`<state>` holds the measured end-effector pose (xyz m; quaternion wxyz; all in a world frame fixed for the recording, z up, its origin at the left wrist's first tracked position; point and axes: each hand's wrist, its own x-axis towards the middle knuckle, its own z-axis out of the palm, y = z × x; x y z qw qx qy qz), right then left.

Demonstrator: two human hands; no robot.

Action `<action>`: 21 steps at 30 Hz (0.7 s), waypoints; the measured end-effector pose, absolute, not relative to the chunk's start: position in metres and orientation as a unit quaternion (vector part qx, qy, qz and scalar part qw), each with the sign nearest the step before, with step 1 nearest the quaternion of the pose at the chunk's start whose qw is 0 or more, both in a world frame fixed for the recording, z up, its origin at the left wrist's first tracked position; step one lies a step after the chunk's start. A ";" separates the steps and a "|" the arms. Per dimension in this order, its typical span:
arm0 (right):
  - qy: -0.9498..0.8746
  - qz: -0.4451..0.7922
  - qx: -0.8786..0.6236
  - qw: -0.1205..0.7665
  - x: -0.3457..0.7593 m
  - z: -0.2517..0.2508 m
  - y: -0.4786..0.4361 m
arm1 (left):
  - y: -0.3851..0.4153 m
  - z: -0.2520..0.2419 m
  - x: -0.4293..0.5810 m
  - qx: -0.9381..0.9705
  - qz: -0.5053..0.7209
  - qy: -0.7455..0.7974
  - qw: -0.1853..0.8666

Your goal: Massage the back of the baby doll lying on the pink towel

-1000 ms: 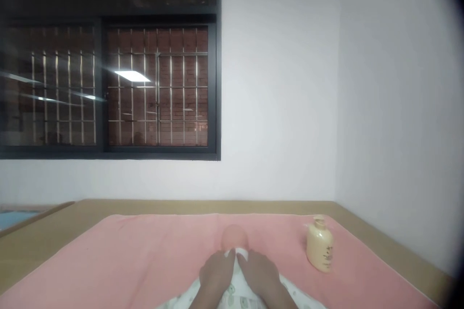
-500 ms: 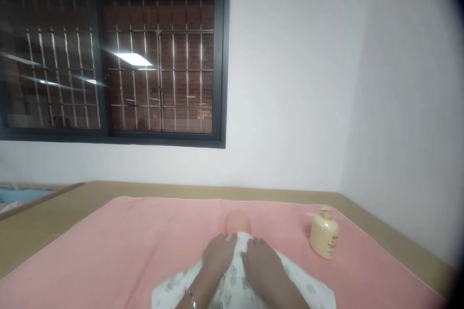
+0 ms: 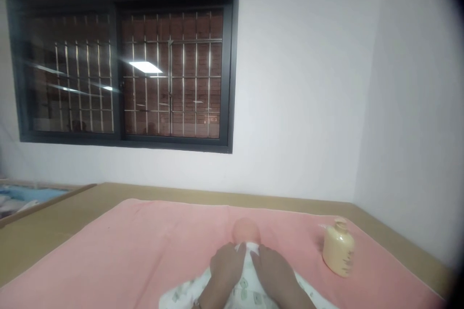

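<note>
Pink cloth [image 3: 119, 251] is covering most of a tan tabletop [image 3: 47, 236], which is running up to a white wall [image 3: 300, 82]. Near the middle of the cloth, toward the lower edge of the view, a baby doll [image 3: 246, 231] is lying with its round, bare head pointing away from the wearer. It is wearing a white garment [image 3: 243, 294] with a green leaf-like print, whose sides are spreading out to both sides below the neck. Left hand [image 3: 227, 265] is resting on the garment just below the head, left of centre; right hand [image 3: 273, 270] is resting opposite, right of centre. Both are curving inward, thumbs pointing toward the neckline, with a narrow strip of fabric showing between them. Fingertips are partly hidden; cannot tell whether either hand is gripping the cloth of the garment. A bracelet [image 3: 196, 303] is circling the left wrist at the frame's bottom. To the right, well apart from the hands, a pale-yellow pump bottle [image 3: 338, 251] with dark lettering is standing on the pink cloth. Farther left, blue fabric [image 3: 39, 195] is showing beyond the table edge. Above, a dark-framed window [image 3: 118, 72] is showing metal bars, brickwork and bright light reflections.
</note>
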<state>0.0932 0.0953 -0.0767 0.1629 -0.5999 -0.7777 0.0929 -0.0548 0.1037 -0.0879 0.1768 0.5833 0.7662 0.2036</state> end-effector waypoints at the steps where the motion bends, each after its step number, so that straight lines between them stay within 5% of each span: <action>1: -0.777 0.091 -0.602 0.161 0.093 -0.077 0.095 | 0.103 -0.087 -0.055 0.583 0.202 0.767 0.177; 21: -0.766 0.080 -0.615 0.169 0.094 -0.080 0.097 | 0.102 -0.083 -0.053 0.583 0.195 0.768 0.179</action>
